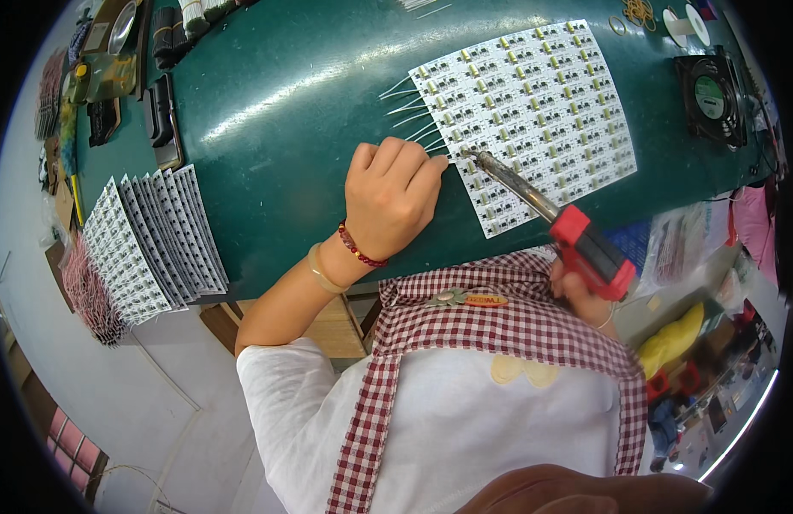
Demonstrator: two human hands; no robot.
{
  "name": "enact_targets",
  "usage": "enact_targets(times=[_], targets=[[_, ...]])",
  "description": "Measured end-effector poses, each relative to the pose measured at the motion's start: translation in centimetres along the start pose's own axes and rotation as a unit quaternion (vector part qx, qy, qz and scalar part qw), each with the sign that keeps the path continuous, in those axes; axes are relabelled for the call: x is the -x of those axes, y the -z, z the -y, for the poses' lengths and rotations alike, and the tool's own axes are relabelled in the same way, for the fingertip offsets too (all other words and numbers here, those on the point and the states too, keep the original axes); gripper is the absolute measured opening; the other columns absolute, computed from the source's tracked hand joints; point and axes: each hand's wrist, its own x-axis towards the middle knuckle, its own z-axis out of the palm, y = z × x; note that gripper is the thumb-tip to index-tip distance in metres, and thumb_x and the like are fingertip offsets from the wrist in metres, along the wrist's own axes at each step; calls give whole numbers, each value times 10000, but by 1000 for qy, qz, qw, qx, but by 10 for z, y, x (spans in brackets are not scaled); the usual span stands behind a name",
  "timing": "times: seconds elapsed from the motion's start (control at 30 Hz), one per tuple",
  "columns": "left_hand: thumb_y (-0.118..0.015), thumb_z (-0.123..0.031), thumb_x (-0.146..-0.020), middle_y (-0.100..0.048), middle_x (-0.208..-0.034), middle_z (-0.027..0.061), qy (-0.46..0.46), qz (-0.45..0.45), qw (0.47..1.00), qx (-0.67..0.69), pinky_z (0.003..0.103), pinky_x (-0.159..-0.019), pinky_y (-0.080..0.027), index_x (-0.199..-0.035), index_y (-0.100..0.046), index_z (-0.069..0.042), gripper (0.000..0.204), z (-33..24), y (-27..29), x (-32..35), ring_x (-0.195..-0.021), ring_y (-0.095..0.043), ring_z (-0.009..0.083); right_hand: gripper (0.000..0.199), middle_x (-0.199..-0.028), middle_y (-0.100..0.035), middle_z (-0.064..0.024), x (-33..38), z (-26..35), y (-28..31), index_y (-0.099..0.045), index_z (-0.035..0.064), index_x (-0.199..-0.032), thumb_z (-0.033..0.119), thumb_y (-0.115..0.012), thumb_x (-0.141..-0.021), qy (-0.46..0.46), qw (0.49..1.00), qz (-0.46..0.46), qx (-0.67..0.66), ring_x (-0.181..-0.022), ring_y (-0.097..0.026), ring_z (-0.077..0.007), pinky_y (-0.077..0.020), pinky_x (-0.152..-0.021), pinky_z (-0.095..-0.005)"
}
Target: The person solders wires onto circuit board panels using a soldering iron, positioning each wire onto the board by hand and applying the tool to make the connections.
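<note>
A white panel of small circuit boards (533, 111) lies on the green tabletop, set in rows with black and yellowish parts. Several thin white wires (403, 107) stick out from its left edge. My left hand (392, 188) is closed at that edge, pinching a white wire whose end meets the panel; the fingertips are partly hidden. My right hand (582, 300) grips the red and black handle of a soldering iron (576, 240), its fingers partly covered by the handle. The iron's tip touches or hovers just over the panel close to my left fingers; I cannot tell which.
A stack of similar panels (152, 244) stands at the table's left edge, beside a bundle of pinkish wires (92, 287). At the right are a black fan (712, 100), a white spool (686, 26) and rubber bands (638, 13). A black case (159, 116) lies left.
</note>
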Motion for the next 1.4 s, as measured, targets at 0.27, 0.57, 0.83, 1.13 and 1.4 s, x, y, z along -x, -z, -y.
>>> enact_targets(times=[0.27, 0.57, 0.83, 1.13, 1.4], targets=[[-709, 18, -620, -517, -707, 7, -21, 2, 1000, -7, 323, -586, -344, -839, -669, -73, 241, -1, -1, 3, -671, -513, 186, 219, -768, -629, -64, -1, 1, -1, -661, 41, -875, 243, -697, -798, -25, 997, 7, -71, -665, -615, -203, -461, -586, -292], [-701, 9, -633, -508, -714, 8, -25, 14, 999, -20, 320, -598, -346, -845, -668, -71, 229, -2, -1, 4, -684, -511, 180, 199, -753, -608, -71, -1, 1, -3, -655, 16, -844, 191, -717, -773, -4, 1000, -7, -23, -604, -582, -173, -458, -554, -278], [-701, -12, -641, -522, -724, 0, -28, 13, 999, -42, 320, -611, -348, -848, -664, -73, 219, -4, -1, 3, -700, -523, 172, 391, -746, -588, -31, 3, 24, -2, -594, -7, -1001, 361, -646, -881, -58, 972, -19, -227, -615, -548, -92, -454, -557, -237], [-701, -15, -645, -502, -712, 0, -39, 15, 998, -49, 320, -604, -350, -853, -662, -77, 220, -5, 1, 3, -681, -509, 174, 170, -750, -601, -74, -4, -1, -8, -651, 23, -869, 170, -682, -789, 31, 999, -14, -28, -595, -577, -178, -450, -554, -280], [-677, -40, -673, -463, -679, 25, -24, 36, 998, -40, 342, -580, -336, -838, -653, -78, 172, -4, -3, 9, -636, -475, 203, 103, -720, -590, -48, 9, 3, -2, -620, 24, -886, 90, -645, -811, -52, 991, 9, -121, -588, -564, -151, -441, -544, -267]])
